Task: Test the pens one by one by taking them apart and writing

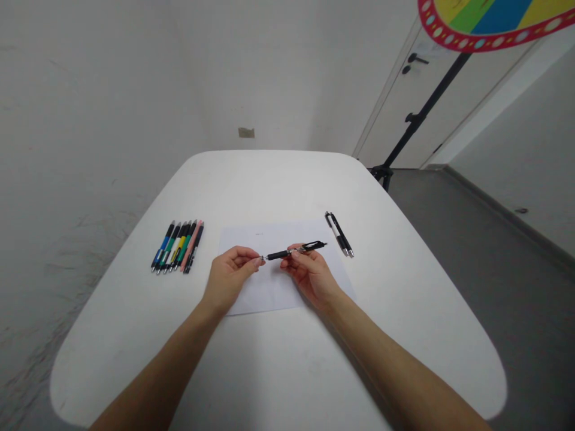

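A black ballpoint pen (278, 255) is held level above a white sheet of paper (269, 293), its metal tip toward the left and its black clip toward the right. My right hand (312, 275) is closed around the pen's middle, thumb on top. The thumb and fingertips of my left hand (236, 272) pinch at the metal tip end; whether the tip piece is attached to the barrel is too small to tell. Faint small pen marks (259, 234) show near the paper's upper edge.
Several pens (179, 245) in blue, green, yellow, pink and black lie side by side at the left of the white table (278, 185). Two black-and-white pens (340, 234) lie right of the paper. Beyond the table stand a colourful wheel (489, 24) on a black stand (426, 111) and a door.
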Available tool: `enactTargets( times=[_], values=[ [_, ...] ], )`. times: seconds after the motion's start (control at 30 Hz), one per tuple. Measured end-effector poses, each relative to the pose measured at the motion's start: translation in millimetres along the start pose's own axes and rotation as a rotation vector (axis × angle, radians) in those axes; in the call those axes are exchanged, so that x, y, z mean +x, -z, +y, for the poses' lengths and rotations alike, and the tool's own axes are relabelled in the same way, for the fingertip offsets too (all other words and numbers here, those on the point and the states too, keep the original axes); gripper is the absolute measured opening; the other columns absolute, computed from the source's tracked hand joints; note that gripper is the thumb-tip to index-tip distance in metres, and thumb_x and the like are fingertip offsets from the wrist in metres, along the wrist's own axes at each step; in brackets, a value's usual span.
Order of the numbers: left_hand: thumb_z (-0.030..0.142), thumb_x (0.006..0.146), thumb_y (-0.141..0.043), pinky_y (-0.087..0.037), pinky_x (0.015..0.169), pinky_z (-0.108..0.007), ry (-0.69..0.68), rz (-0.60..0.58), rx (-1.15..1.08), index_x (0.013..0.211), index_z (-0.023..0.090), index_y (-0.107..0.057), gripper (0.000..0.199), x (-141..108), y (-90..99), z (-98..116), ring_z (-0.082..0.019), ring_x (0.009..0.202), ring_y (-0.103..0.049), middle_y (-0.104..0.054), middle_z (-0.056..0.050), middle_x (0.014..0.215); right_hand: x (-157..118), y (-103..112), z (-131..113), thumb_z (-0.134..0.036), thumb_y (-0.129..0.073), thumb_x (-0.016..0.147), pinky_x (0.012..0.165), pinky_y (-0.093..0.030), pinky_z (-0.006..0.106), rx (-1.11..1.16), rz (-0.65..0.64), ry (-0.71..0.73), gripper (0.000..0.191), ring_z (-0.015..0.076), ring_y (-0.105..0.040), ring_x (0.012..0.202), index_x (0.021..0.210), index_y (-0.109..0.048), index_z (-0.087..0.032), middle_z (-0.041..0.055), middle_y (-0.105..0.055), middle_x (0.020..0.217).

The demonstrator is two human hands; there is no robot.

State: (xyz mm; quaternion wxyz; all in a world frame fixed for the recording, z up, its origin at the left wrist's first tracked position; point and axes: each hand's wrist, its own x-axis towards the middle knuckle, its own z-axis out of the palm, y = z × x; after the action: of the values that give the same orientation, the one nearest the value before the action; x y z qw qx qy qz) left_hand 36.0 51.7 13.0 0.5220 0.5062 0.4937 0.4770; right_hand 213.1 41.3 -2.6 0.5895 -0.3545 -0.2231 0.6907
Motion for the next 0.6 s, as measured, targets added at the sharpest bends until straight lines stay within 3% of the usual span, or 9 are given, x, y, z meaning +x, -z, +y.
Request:
enactTargets(
  times=[0.37, 0.6],
  values=[
    [0.035, 0.064, -0.076, -0.048, 0.058, -0.024, -0.032, 0.055, 0.115, 0.074, 0.016, -0.067, 0.023, -2.2, -0.6, -2.7, -0.013, 0.061, -0.063, -0.070, -0.003, 0.066, -1.6, -3.9, 1.8, -0.034, -0.090, 0.054, 0.071, -0.051, 0.030, -0.096, 0.029, 0.085, 0.032, 0.0134, -0.065, 0.064, 0.075, -0.070, -0.020, -0.0026, -0.066, 0.071],
    [0.031, 0.069, -0.073, -0.053, 0.062, -0.027, -0.132, 0.091, 0.214, 0.072, 0.018, -0.071, 0.014, -4.9, 0.7, -4.3, -0.016, 0.065, -0.067, -0.073, -0.002, 0.069, -3.5, -5.9, 4.0, -0.037, -0.089, 0.055, 0.070, -0.052, 0.032, -0.119, 0.054, 0.101, 0.031, 0.0147, -0.065, 0.063, 0.072, -0.069, -0.020, -0.0021, -0.066, 0.069]
  ],
)
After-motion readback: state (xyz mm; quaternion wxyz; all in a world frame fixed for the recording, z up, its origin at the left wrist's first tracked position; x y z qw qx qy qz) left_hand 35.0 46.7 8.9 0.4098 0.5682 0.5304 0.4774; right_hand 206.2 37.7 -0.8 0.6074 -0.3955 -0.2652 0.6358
